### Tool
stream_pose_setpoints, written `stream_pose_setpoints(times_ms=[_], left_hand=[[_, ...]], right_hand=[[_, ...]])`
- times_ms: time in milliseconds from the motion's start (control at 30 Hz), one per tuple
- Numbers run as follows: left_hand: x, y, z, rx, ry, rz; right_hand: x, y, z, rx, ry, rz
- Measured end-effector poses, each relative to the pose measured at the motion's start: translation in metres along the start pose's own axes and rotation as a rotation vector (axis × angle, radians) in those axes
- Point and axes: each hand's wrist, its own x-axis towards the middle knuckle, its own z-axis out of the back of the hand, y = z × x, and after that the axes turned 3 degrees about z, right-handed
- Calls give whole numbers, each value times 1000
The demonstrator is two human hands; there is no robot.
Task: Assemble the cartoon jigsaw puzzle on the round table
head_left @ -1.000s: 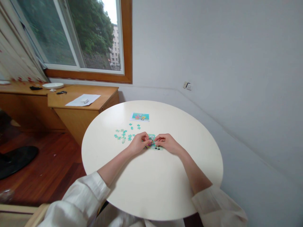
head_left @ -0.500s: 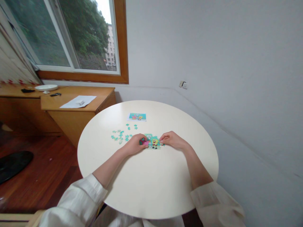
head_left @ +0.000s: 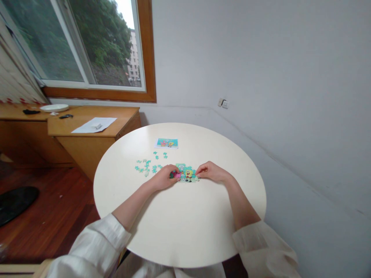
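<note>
A partly joined cartoon jigsaw puzzle (head_left: pixel 188 175) lies flat on the round white table (head_left: pixel 185 224). My left hand (head_left: pixel 166 177) curls round its left end, thumb and fingers pressed to the edge and hiding part of the pink figure. At the right edge of the puzzle, my right hand (head_left: pixel 211 172) pinches a small pale green puzzle piece (head_left: pixel 197 178), touching or nearly touching the joined part. Several loose puzzle pieces (head_left: pixel 147 166) are scattered to the left, beyond my left hand. Behind them lies a picture card (head_left: pixel 167 143) with a matching cartoon scene.
A wooden desk (head_left: pixel 124 123) stands at the back left, close to the table edge. On it are a paper sheet (head_left: pixel 92 125) with a small white object and a white plate (head_left: pixel 54 108). The wall (head_left: pixel 290 96) runs along the back and right.
The piece in my right fingers has turned, now showing its pale green side below the fingertips. My left hand stays at the puzzle's left end. The whole view has shifted slightly.
</note>
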Motion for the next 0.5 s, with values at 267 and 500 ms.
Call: stream_pose_setpoints(times_ms=[267,500], left_hand=[[0,-3,1,8,9,-19],[0,-3,1,9,6,-62]], right_hand=[[-1,3,-1,-127,53,21],[2,-1,-3,-193,52,68]])
